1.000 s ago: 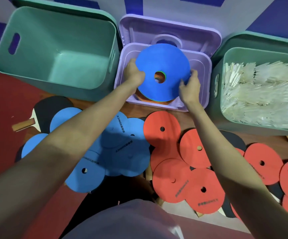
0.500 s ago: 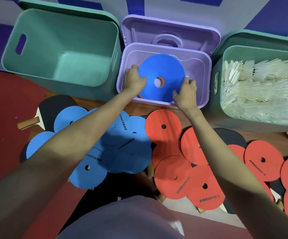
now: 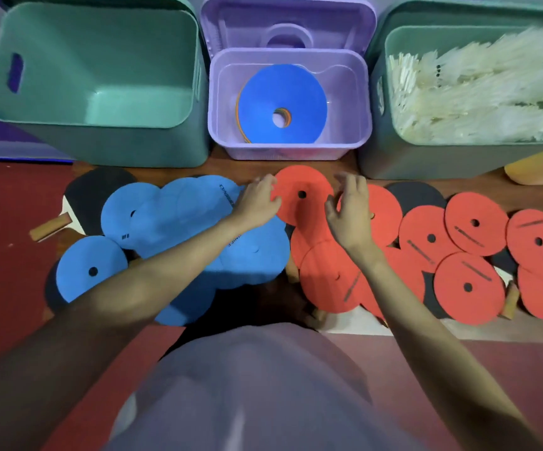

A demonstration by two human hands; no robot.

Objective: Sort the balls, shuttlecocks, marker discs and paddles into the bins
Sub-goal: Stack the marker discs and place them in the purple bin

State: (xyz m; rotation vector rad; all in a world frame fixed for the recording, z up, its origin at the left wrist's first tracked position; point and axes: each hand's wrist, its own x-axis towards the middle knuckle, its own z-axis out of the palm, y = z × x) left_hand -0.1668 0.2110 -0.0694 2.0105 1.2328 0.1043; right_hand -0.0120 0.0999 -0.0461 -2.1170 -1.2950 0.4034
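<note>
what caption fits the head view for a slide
Both hands, left hand and right hand, reach for a red marker disc below the purple bin.

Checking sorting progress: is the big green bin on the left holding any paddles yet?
No, the left green bin shows only its bare floor, while paddles lie under discs on the table.

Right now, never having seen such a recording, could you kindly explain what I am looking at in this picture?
There is no machine: a person wears a camera on the head, looking down at their own bare hands. The left hand and right hand reach over a red disc, holding nothing. Blue discs and more red ones lie on the floor, over partly hidden paddles. Behind stand an empty green bin, a purple bin with a blue disc atop a stack, and a green bin of white shuttlecocks.
</note>
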